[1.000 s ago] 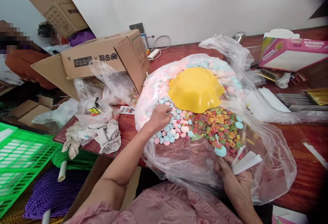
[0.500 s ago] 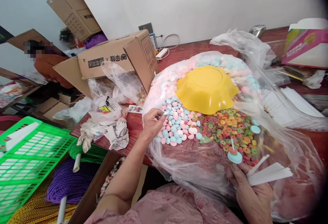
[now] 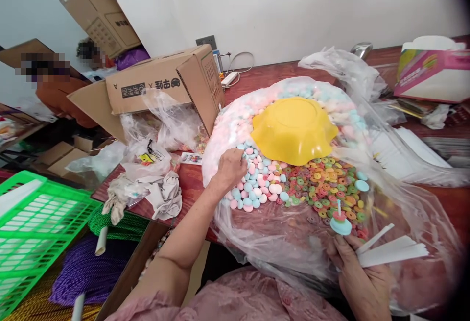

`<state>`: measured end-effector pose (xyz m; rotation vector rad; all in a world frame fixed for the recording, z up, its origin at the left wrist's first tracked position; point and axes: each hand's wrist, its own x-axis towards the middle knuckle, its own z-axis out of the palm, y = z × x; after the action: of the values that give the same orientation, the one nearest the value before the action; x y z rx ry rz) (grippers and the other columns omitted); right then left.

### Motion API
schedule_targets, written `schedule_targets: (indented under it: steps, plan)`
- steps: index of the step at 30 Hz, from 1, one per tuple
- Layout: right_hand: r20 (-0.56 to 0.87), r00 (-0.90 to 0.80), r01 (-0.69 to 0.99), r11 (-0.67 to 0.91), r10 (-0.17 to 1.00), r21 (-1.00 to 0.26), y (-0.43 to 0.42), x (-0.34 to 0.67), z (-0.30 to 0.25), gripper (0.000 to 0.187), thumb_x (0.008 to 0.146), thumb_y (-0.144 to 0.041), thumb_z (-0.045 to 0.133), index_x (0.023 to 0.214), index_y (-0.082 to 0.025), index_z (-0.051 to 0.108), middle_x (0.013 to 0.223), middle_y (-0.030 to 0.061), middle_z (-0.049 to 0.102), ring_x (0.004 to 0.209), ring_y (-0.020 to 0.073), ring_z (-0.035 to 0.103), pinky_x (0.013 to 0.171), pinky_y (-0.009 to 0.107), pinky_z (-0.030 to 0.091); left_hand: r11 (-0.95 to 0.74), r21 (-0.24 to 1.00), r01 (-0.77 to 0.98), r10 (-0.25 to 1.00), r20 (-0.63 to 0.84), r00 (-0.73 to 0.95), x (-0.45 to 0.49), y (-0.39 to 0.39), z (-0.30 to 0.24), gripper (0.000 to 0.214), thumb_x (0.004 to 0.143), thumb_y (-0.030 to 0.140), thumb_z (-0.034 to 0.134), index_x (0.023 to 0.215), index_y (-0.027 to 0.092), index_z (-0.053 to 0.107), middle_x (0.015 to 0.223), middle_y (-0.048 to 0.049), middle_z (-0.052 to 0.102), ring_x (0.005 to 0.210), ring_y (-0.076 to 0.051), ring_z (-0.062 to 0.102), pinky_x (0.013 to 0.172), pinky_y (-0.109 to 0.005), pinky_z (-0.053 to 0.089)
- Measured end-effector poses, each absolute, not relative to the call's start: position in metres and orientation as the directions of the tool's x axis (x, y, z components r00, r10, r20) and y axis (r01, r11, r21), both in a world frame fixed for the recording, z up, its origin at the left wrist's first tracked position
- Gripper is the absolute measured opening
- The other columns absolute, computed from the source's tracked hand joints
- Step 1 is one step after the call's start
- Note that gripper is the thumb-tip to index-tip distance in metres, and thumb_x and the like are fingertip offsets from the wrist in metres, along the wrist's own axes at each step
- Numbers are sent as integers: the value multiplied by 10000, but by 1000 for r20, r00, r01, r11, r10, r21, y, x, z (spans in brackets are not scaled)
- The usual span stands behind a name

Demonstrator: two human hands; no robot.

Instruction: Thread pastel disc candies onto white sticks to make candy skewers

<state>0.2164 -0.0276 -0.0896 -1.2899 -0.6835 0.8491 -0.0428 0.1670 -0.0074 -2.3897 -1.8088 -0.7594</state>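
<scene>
A large clear plastic bag (image 3: 396,198) lies open on the red-brown table (image 3: 451,208), full of pastel candies. An upturned yellow bowl (image 3: 293,127) rests on the heap. Below it lie pink and blue round candies (image 3: 259,186) and colourful ring candies (image 3: 326,186). My left hand (image 3: 231,168) reaches into the round candies, fingers curled in a pinch; what they hold is hidden. My right hand (image 3: 358,274) grips several white paper strips (image 3: 391,250) and a stick threaded with a blue disc and rings (image 3: 340,222).
An open cardboard box (image 3: 161,83) and crumpled bags and cloth (image 3: 150,188) sit left of the bag. A green plastic crate (image 3: 33,233) and purple and green cord spools (image 3: 81,272) are at lower left. A pink box (image 3: 433,73) stands far right. Another person sits beyond.
My left hand moved back into the round candies after lifting slightly away. My right hand stays gripping the strips and stick. The view shifted a little.
</scene>
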Motion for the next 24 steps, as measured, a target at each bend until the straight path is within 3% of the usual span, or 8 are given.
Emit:
schedule_targets:
  steps: [3,6,11,16,20,22,24]
  plan:
    - [-36,526,-197,80,850,-977,-28,217,-87,201,735,-377,796,762,-210,687,589,-22,525,525,136,472,458,275,415,-325,210,922,903,359,237,-34,161,-7,44,798,187,600,808,174,641,826,-78,675,852,-233,624,821,-348,500]
    - [-22,521,-199,96,853,-975,-27,216,-86,187,756,-363,783,774,-206,685,579,-29,511,512,130,453,461,274,398,-345,180,921,904,327,274,-31,156,-7,136,819,298,655,850,166,661,891,-96,694,891,-255,628,838,-370,503]
    - [17,448,-186,112,894,-976,-29,217,-88,183,813,-352,738,735,-201,671,553,-36,463,504,122,416,454,265,347,-378,174,909,883,364,298,-30,160,-12,204,814,197,648,1012,170,692,981,-100,708,962,-261,633,866,-377,513]
    - [0,466,-214,112,885,-970,-29,216,-88,182,799,-349,755,738,-197,678,561,-36,465,508,115,418,454,257,344,-457,377,806,845,467,261,-34,165,-7,242,797,161,642,1019,185,736,880,-60,702,824,-194,647,772,-316,527]
    - [-15,501,-246,126,866,-961,-30,216,-79,166,780,-328,776,764,-190,684,569,-41,482,515,114,449,474,261,381,-546,612,572,825,511,242,-26,133,6,186,806,198,661,972,169,740,747,-6,676,660,-112,604,641,-226,491]
    - [-11,535,-267,156,845,-951,-31,218,-72,162,768,-324,785,795,-194,691,565,-49,491,517,110,463,495,259,409,-577,683,447,812,421,404,-12,104,8,189,846,233,653,1004,164,731,691,15,664,594,-87,577,594,-199,466]
    - [-8,568,-273,179,823,-945,-31,221,-67,171,761,-331,790,823,-200,700,562,-54,505,513,100,466,501,246,414,-602,702,381,723,275,634,3,75,2,217,901,248,604,1075,184,716,753,7,694,624,-91,598,612,-201,473]
